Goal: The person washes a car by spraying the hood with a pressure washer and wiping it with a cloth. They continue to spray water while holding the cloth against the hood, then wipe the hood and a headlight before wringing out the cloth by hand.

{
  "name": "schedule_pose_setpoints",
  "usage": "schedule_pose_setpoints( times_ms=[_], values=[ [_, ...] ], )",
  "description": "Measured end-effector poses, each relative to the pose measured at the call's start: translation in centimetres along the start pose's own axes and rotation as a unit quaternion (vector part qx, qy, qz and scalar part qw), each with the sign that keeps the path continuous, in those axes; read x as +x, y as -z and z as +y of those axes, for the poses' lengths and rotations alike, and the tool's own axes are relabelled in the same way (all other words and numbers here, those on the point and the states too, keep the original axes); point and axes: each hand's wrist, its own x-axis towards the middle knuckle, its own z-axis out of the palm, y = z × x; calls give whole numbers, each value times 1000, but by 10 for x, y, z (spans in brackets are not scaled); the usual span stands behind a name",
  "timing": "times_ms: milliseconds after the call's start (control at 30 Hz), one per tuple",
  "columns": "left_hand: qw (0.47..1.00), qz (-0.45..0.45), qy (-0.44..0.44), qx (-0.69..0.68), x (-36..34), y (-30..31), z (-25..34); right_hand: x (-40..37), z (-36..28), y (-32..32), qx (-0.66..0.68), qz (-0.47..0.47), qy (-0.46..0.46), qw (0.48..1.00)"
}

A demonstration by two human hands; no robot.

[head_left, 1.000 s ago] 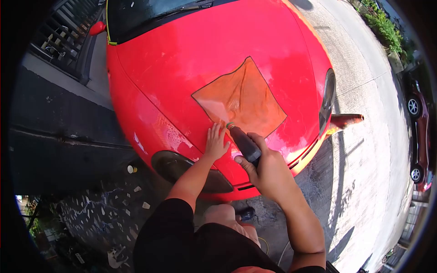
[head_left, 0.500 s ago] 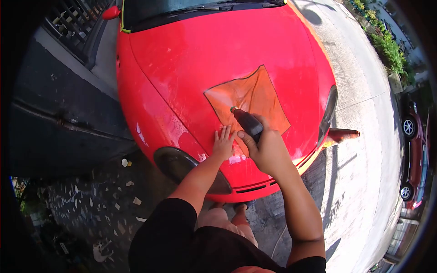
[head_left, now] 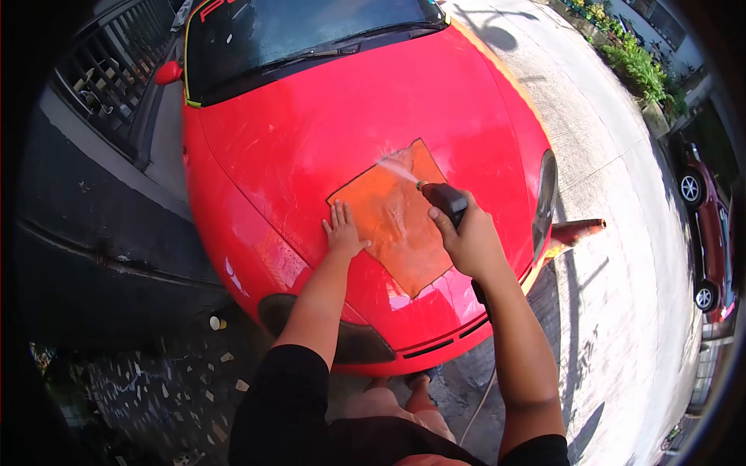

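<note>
Cloth (head_left: 392,225), orange and wet, lies spread flat on the red hood (head_left: 334,116), one corner pointing at the front bumper. Left hand (head_left: 343,233) is open, palm down, fingers spread, pressed on the cloth's left edge where it meets the paint. Right hand (head_left: 471,242) is closed around a dark nozzle (head_left: 444,197), held just above the cloth's right side and aimed across it. A thin spray (head_left: 396,168) leaves the tip and lands near the cloth's far corner. A hose (head_left: 477,404) hangs below the right forearm toward the ground.

Beyond the cloth, the hood runs up to a dark windscreen (head_left: 295,27) with wipers (head_left: 342,45) along its lower edge. A red mirror (head_left: 168,72) sticks out well left of the cloth. Dark headlights sit near it: one (head_left: 342,340) under the left arm, the other (head_left: 542,203) just right of the right hand. An orange post (head_left: 576,230) juts out right of that headlight.

Bare feet (head_left: 420,380) stand on wet ground below the bumper. Well left of the cloth, a small cup (head_left: 217,322) lies on the ground and a metal gate (head_left: 101,70) stands. Far right of the cloth, another red car (head_left: 703,233) is parked on the concrete, with plants (head_left: 633,66) further up.
</note>
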Motion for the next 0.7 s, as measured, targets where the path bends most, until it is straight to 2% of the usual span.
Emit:
schedule_pose_setpoints(
  times_ms=[67,300,400,500,567,667,700],
  values=[
    [1000,3,3,1,4,-5,-1,17,5,12,-19,15,-21,999],
    [1000,-4,12,6,6,-3,1,57,39,21,-16,95,18,995],
    [1000,9,24,7,4,-4,-1,50,36,22,-30,69,-19,997],
    [998,41,45,3,0,-9,-7,15,20,1,52,-31,7,998],
    [997,55,45,-3,-10,-2,-10,-14,10,-27,44,-84,25,995],
    [988,140,58,22,21,-64,-40,-42,8,-68,77,-106,63,989],
    [990,131,46,-4,11,-49,-34,-39,7,-62,65,-93,45,992]
  ],
)
